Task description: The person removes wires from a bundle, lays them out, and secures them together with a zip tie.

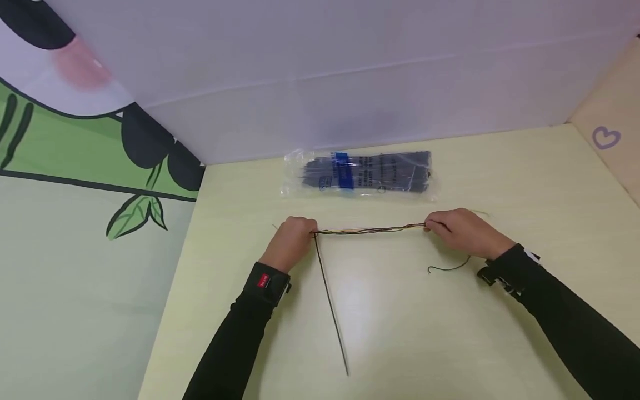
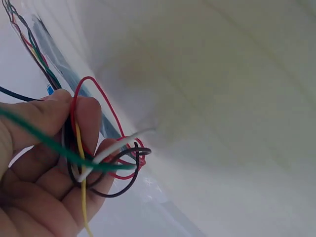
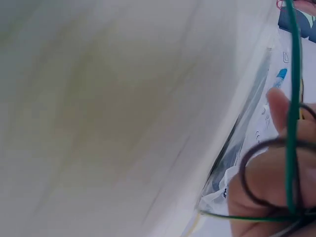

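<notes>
A bundle of thin coloured wires is stretched level between both hands, just above the table. My left hand pinches its left end between thumb and forefinger. In the left wrist view, loose red, white, black, yellow and green ends, among them a red wire, curl past the fingers. A thin, straight dark strip, perhaps a cable tie, slants from the left hand toward the near side. My right hand pinches the bundle's right end. A dark wire end dangles below it, and a green wire crosses the right wrist view.
Behind the hands, a clear plastic bag of dark cable ties with a blue band lies on the pale table. A white panel rises along the table's back edge. Printed walls stand at left and right.
</notes>
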